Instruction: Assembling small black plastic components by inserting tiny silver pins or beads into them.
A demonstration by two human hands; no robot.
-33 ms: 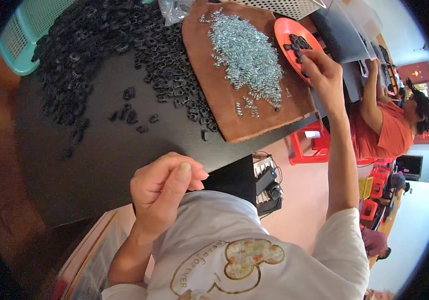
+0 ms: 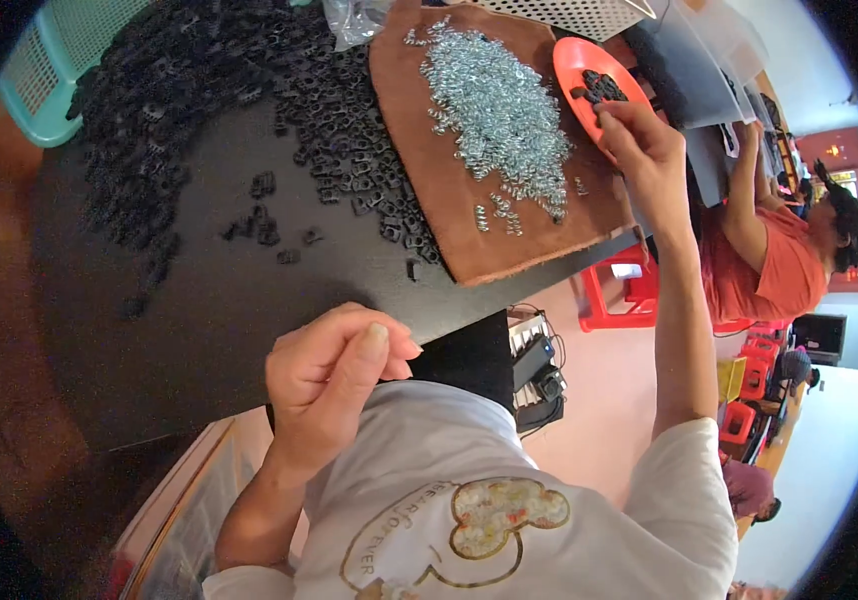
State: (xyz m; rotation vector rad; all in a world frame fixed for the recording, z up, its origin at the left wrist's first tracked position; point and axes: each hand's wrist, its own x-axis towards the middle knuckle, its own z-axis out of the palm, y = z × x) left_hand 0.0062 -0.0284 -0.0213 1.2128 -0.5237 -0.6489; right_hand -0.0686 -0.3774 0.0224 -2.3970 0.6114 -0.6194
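The right hand reaches over the orange oval plate, thumb and forefinger drawn close together at the small black parts that lie on it; whether a part is pinched between the fingertips cannot be told. The left hand is loosely curled at the near edge of the black table, thumb laid against the bent fingers, and its palm is hidden, so I cannot tell if it holds anything. Between the hands and farther in, a brown cloth bears a heap of silvery coil springs, a few lying loose at its near end. Left of the cloth spreads a large pile of black plastic pieces, with several strays nearer the left hand. Beyond these stand a teal perforated basket, a clear plastic bag, a white perforated basket and a translucent bin. At right, a co-worker in an orange shirt sits near a red stool.
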